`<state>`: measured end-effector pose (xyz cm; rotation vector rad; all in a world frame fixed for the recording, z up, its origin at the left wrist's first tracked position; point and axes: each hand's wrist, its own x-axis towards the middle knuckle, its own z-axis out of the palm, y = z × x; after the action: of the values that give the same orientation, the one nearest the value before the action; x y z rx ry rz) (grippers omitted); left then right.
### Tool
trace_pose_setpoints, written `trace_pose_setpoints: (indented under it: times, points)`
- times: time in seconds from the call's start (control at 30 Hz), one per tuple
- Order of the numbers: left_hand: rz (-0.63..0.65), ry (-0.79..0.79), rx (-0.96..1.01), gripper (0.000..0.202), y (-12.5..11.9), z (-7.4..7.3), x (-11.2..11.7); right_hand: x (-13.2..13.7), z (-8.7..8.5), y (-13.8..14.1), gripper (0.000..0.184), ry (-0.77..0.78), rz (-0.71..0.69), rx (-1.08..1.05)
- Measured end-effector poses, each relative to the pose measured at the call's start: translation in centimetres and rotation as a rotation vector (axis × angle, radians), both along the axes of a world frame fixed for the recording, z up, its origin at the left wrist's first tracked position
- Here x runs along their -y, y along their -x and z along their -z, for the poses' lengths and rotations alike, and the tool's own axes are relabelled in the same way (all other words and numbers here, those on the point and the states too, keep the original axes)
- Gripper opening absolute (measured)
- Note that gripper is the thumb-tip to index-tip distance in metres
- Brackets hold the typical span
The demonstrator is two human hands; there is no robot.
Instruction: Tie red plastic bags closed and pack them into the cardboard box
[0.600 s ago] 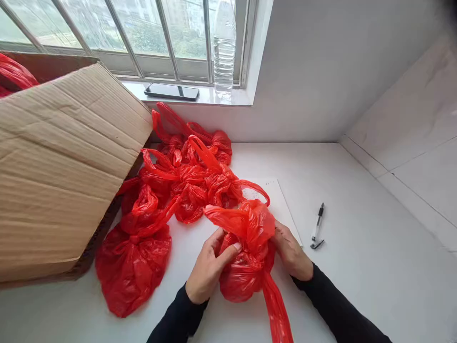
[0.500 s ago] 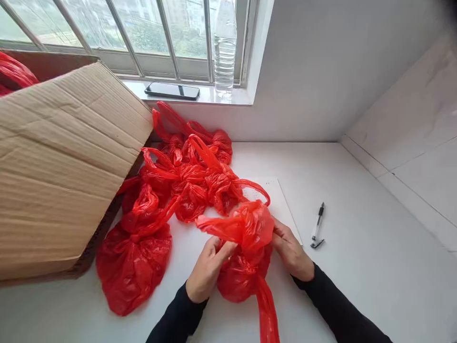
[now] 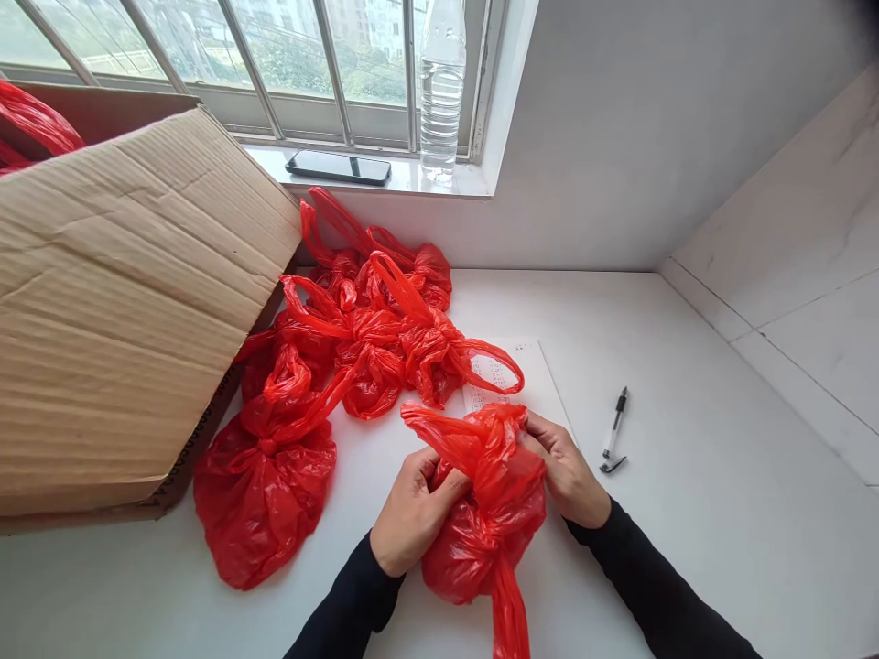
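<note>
A knotted red plastic bag is between my hands, near the front of the white table. My left hand grips its left side, thumb on top and the other fingers partly hidden by the film. On the upper right, my right hand pinches the bag's gathered plastic. One handle loop points left and another hangs toward me. What the bag contains is hidden. Just beyond it lies a sheet of paper with rows of writing, partly covered by bags. A larger tied red bag rests to the left.
Several more knotted red bags are heaped against the back wall. A cardboard box with red bags inside stands at left. A pen and its cap lie at right. On the sill are a phone and a water bottle.
The held bag has turned and tipped slightly, its top now lower and its body showing more on the right. Both hands keep hold of it. The view has shifted a little.
</note>
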<state>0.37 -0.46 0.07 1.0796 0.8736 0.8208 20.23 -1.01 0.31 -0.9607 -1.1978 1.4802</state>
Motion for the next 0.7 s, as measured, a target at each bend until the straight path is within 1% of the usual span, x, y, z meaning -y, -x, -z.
trace_pose_setpoints:
  times: [0.13,0.27,0.4,0.5,0.57,0.7]
  points:
    - [-0.006,0.004,0.026,0.019,0.0,-0.2,-0.1,0.3,0.7,-0.1,0.027,0.016,0.067,-0.036]
    - [0.01,0.003,0.046,0.026,-0.1,-0.4,0.0,0.6,1.4,-0.2,0.028,0.08,0.061,-0.124]
    - [-0.051,0.035,0.069,0.026,-0.3,-0.2,0.3,0.6,1.4,-0.2,0.032,0.132,0.032,-0.133]
    - [-0.089,0.04,0.069,0.026,-0.5,0.0,0.5,0.5,1.3,-0.2,0.031,0.104,0.031,-0.076]
    - [-0.099,0.033,0.08,0.026,-0.5,-0.1,0.6,0.3,1.4,-0.3,0.029,0.094,0.034,-0.065]
    - [-0.097,0.031,0.134,0.024,-0.6,-0.4,0.5,0.2,1.4,-0.4,0.027,0.124,0.04,-0.136]
